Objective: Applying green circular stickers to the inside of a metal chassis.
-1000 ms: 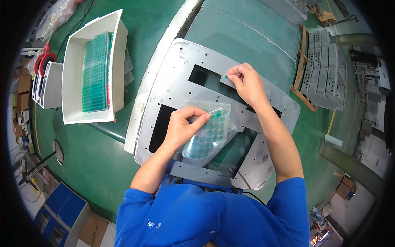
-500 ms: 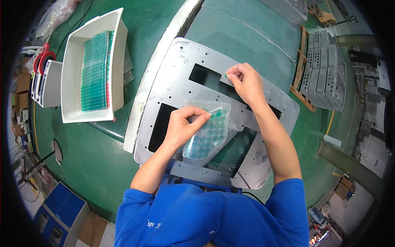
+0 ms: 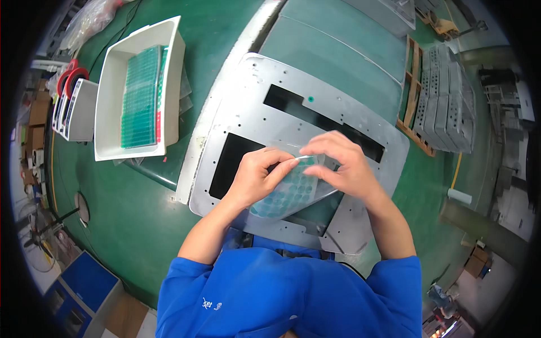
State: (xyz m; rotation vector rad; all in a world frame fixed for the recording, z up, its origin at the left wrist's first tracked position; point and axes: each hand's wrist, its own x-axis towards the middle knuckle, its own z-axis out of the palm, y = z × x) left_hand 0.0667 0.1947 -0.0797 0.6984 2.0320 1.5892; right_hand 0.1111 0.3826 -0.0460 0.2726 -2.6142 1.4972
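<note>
A clear sheet with rows of round green stickers [image 3: 290, 191] is held above a grey metal panel with rectangular cut-outs [image 3: 265, 96]. My left hand [image 3: 256, 177] pinches the sheet's upper edge between thumb and forefinger. My right hand [image 3: 341, 163] has come against it from the right, its fingertips on the same top edge. Both hands meet over the panel's middle, and the lower part of the sheet hangs toward my body.
A white tray [image 3: 107, 112] with a stack of green sticker sheets [image 3: 141, 96] stands at the left on the green table. Beside it sits a white holder with red tape rolls [image 3: 73, 98]. Stacked grey parts on a pallet [image 3: 445, 101] lie at the right.
My right hand has moved from the panel's upper cut-out down and left to the sheet, joining my left hand. The left hand and sheet stayed about where they were.
</note>
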